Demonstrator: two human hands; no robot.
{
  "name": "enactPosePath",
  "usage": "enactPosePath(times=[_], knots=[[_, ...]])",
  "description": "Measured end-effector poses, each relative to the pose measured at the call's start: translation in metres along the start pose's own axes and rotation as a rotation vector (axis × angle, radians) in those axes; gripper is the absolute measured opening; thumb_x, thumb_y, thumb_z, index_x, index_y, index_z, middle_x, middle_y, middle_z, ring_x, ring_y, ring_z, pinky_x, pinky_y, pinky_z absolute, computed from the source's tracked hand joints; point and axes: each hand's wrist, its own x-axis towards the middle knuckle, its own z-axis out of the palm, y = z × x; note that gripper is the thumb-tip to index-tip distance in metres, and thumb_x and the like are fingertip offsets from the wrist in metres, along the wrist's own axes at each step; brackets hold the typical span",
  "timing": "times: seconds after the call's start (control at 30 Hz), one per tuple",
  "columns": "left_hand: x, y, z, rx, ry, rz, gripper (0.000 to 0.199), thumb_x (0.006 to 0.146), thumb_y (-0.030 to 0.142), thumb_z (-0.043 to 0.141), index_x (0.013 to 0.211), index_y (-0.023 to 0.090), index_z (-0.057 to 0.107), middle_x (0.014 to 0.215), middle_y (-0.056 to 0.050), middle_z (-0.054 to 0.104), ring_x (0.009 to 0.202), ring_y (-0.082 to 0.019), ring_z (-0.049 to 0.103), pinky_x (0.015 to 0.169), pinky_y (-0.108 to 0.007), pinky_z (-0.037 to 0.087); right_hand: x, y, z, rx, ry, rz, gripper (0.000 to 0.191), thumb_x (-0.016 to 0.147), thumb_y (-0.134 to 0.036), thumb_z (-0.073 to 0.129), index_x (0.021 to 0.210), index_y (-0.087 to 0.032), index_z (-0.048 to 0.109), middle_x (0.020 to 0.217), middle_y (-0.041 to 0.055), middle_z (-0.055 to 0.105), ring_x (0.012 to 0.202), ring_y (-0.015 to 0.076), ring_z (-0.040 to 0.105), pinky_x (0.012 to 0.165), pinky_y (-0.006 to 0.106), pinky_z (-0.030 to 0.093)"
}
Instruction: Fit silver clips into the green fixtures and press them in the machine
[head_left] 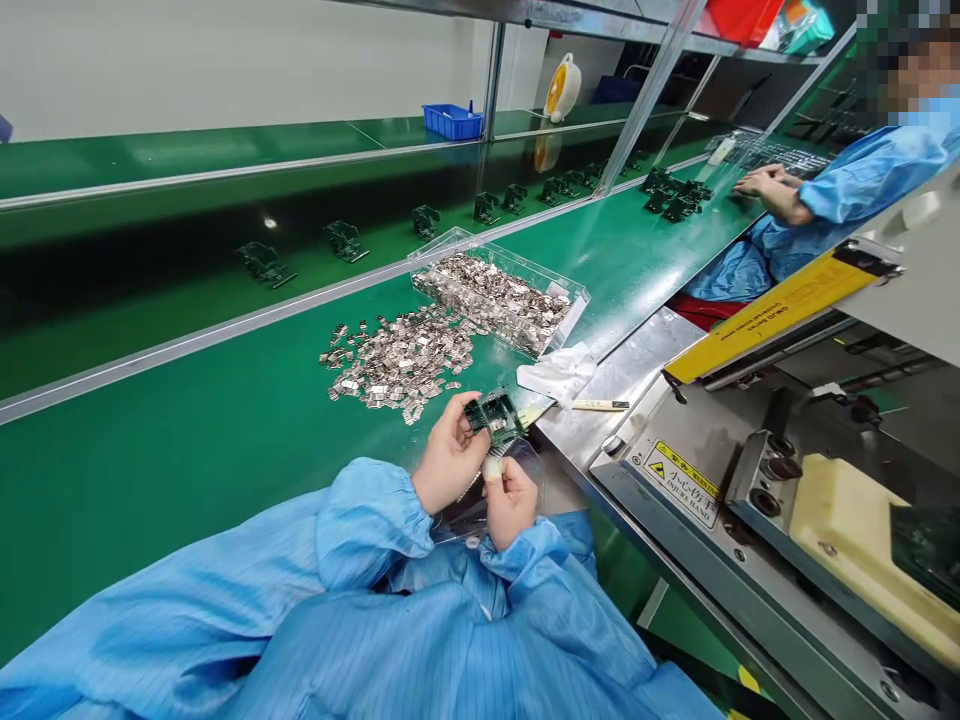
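Observation:
My left hand [452,455] grips a dark green plastic frame [498,416] by its left side, held up over the near edge of the green table. Just below the frame is my right hand [512,503], its fingers pinched together. A whitish cover, perhaps a finger cot [491,468], shows at its fingertips; whatever they pinch is too small to make out. Beyond my hands lies a loose heap of small silver metal pieces [405,355]. A clear plastic tray [571,318], full of the same pieces, stands behind it.
A white cloth [556,372] and a yellowish marker-like stick [600,405] lie right of my hands. Machinery with a warning label [681,485] borders the right. Dark frames [345,241] line the belt behind. A co-worker's hands [772,188] are at the far right, near more frames [675,195].

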Motion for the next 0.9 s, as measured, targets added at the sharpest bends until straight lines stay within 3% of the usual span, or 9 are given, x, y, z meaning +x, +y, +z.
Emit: enactPosePath(times=[0.1,0.27,0.43,0.57,0.73,0.9], knots=[[-0.002,-0.001,-0.004,0.063,-0.016,-0.002,0.043,0.076,0.020,0.070,0.115,0.019,0.049,0.073,0.003,0.059,0.075,-0.014,0.062,0.078,-0.026,0.051,-0.002,0.008,-0.005,-0.071,-0.036,-0.073,0.030,0.087,-0.040,0.044,0.062,-0.023,0.041,0.053,-0.0044,0.037,0.050,0.0128,0.036,0.050,0.026,0.030],[0.001,-0.006,-0.004,0.089,-0.032,0.016,0.041,0.081,0.022,0.067,0.117,0.019,0.047,0.084,0.000,0.063,0.079,-0.014,0.063,0.078,-0.026,0.051,0.005,0.017,-0.019,-0.190,-0.168,-0.130,0.026,0.082,-0.037,0.046,0.060,-0.024,0.040,0.058,0.0002,0.045,0.059,0.0171,0.045,0.058,0.030,0.035],[0.009,-0.007,-0.002,0.035,-0.024,0.046,0.040,0.081,0.023,0.067,0.115,0.019,0.047,0.086,-0.001,0.064,0.083,-0.014,0.064,0.078,-0.024,0.051,0.008,0.022,-0.032,-0.332,-0.369,0.027,0.012,0.073,-0.016,0.050,0.064,-0.023,0.047,0.058,0.0000,0.056,0.056,0.0171,0.053,0.057,0.027,0.036],[0.010,0.001,-0.002,0.003,0.024,0.060,0.042,0.077,0.025,0.071,0.112,0.019,0.048,0.087,0.000,0.063,0.083,-0.013,0.064,0.077,-0.023,0.050,0.010,0.019,-0.042,-0.382,-0.432,0.178,0.023,0.064,-0.004,0.052,0.075,-0.023,0.050,0.053,-0.0049,0.059,0.050,0.0155,0.056,0.053,0.023,0.038],[-0.014,0.016,-0.014,0.034,0.055,0.005,0.041,0.077,0.028,0.072,0.110,0.019,0.050,0.086,0.001,0.061,0.076,-0.011,0.061,0.070,-0.021,0.049,0.008,-0.012,-0.066,-0.313,-0.412,0.240,0.015,0.079,-0.013,0.049,0.069,-0.023,0.044,0.052,-0.0026,0.062,0.051,0.0167,0.064,0.053,0.024,0.047],[-0.032,0.020,-0.026,0.036,0.025,-0.090,0.044,0.081,0.035,0.070,0.117,0.021,0.048,0.084,0.001,0.059,0.069,-0.011,0.058,0.060,-0.021,0.049,0.009,-0.061,-0.085,-0.062,-0.395,0.098,0.017,0.092,-0.031,0.051,0.094,-0.019,0.063,0.082,0.0048,0.073,0.072,0.0188,0.071,0.067,0.028,0.054]])
